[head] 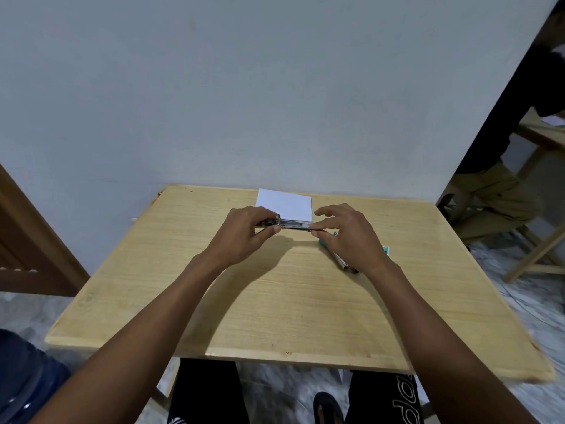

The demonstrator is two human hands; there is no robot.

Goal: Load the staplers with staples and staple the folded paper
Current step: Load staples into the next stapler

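Right now my left hand (244,231) grips one end of the stapler (292,224) at the frame's centre. My right hand (351,240) pinches the other end, its remaining fingers loosely spread. The folded paper (286,206) lies just behind on the table (275,301).

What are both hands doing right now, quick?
Left hand: grips one end of the silver stapler.
Right hand: pinches the stapler's other end.
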